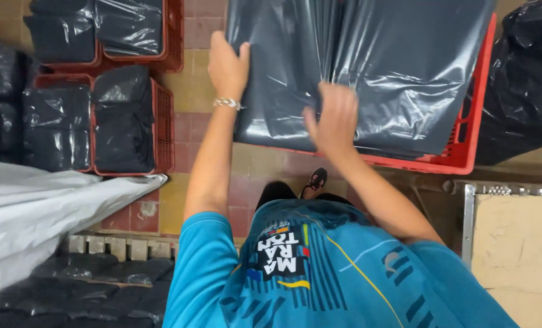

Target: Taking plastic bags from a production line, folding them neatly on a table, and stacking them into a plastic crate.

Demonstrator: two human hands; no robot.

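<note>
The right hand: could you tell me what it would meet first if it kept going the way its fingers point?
The right hand already rests on the grey bags in the red crate. Going on, it would probably slide further over that stack.

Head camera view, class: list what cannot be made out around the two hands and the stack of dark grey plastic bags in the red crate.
- Right hand: blurred by motion, so its finger grip on the stack of dark grey plastic bags is unclear.
- Left hand: fingertips curl over the stack's left edge, hidden behind it.
- Red plastic crate: its inside is covered by the bags; its top is cut off by the picture's upper edge.
- Number of bags: sheets too thin to count.
</note>
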